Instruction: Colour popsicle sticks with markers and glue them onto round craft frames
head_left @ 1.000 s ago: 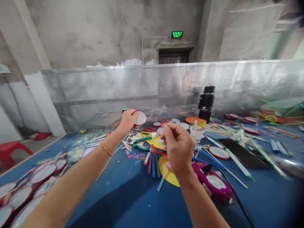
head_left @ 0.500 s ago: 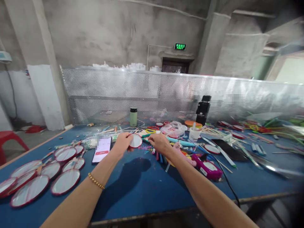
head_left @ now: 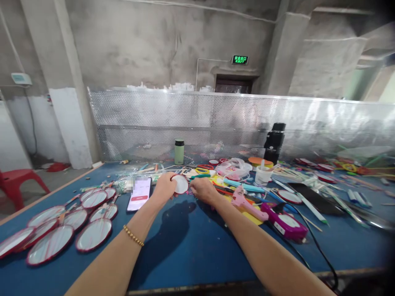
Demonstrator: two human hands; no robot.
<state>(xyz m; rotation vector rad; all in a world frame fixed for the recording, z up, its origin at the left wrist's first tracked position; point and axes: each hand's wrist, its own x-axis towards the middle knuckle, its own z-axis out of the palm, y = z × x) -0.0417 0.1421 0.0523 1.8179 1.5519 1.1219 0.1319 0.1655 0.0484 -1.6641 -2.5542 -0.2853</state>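
Note:
My left hand [head_left: 165, 187] is closed on the edge of a small round white disc [head_left: 181, 184] with a dark red rim, held up above the table. Just right of the disc, my right hand [head_left: 203, 190] has its fingers pinched together; anything between them is too small to make out. A slim teal-green object [head_left: 201, 176] shows behind the right fingers, and I cannot tell if they touch it. Similar red-rimmed discs [head_left: 94, 234] with sticks on them lie in an overlapping pile at the left. A lit phone [head_left: 139, 196] lies beside my left wrist.
A pink glue gun [head_left: 247, 205] and a purple box [head_left: 285, 222] with a black cable lie right of my right forearm. Behind stand a green bottle [head_left: 179, 153], a white cup [head_left: 263, 176] and a black flask [head_left: 274, 144]. A perforated metal screen [head_left: 148, 119] borders the blue table [head_left: 191, 259].
The view has turned slightly left, so things appear farther right. My right fingers have come closer to the disc, which my left hand still holds.

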